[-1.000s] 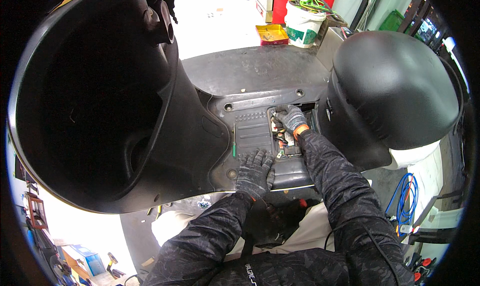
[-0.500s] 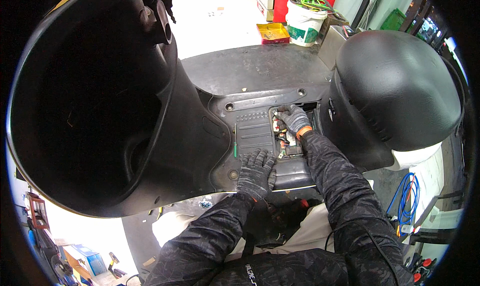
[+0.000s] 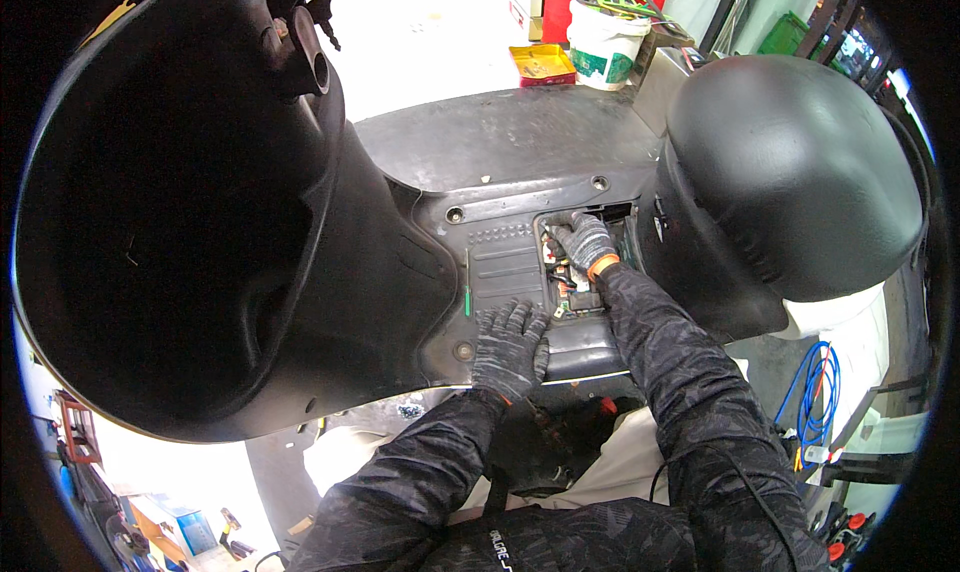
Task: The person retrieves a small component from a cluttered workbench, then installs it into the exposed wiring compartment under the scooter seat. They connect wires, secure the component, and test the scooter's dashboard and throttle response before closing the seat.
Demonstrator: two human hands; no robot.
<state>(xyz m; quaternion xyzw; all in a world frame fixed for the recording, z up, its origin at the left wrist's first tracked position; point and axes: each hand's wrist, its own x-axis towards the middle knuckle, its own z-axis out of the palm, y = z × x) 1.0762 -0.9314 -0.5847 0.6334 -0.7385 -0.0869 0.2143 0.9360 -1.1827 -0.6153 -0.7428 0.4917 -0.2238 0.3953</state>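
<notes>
In front of me is a black scooter floorboard (image 3: 500,262) with an open compartment (image 3: 572,314), where wires, connectors and small electrical parts show. My left hand (image 3: 510,347), in a grey knit glove, lies flat on the near side of the floorboard with its fingers stretched. My right hand (image 3: 585,240), gloved the same way with an orange cuff, reaches into the far part of the compartment. Its fingers are bent together at the wiring; what they grip is hidden under them. A green-handled screwdriver (image 3: 467,301) lies on the floorboard left of the ribbed panel.
The scooter's tall black front shield (image 3: 400,262) rises on the left, and its rounded black seat (image 3: 790,172) on the right. Beyond are a yellow-and-red tray (image 3: 542,65) and a white bucket (image 3: 605,42) of tools. A coiled blue hose (image 3: 818,402) lies at the lower right.
The view has shifted slightly. My right hand's fingers have moved a little within the same far part of the compartment; my left hand stays flat in place.
</notes>
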